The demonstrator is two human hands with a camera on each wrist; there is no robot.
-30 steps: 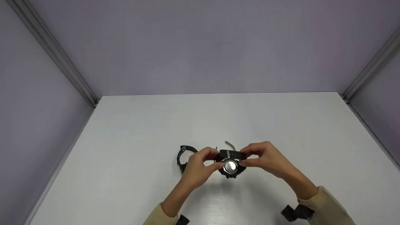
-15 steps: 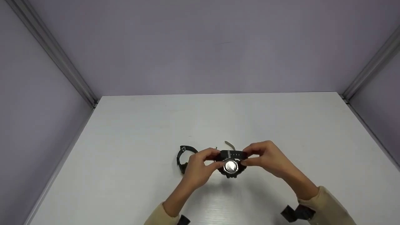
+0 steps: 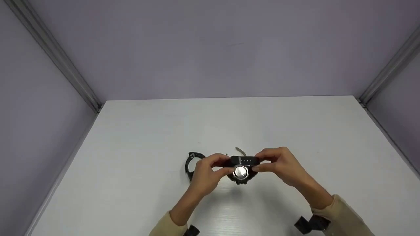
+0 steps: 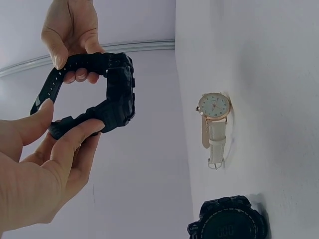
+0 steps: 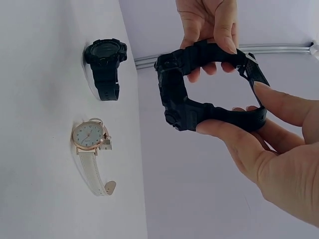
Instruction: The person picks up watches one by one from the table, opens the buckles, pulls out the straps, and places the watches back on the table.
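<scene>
Centre frame: left hand (image 3: 205, 175) and right hand (image 3: 282, 165) each pinch a strap of the chunky black rubber digital watch (image 3: 241, 171), lifted off the white table (image 3: 229, 124). Likely fastening: keep strap ends aligned, grip firm.

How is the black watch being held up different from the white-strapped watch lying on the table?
The held black watch is chunky, dark all over, its face not visible; the white-strapped watch is slim, with a gold-rimmed pale dial.

The black one is off the table, its strap ends pinched by the left hand and right hand; the white one lies untouched on the table, dial showing.

The black strap curves into a loop; the white strap lies out straight.

Both are wristwatches.
</scene>
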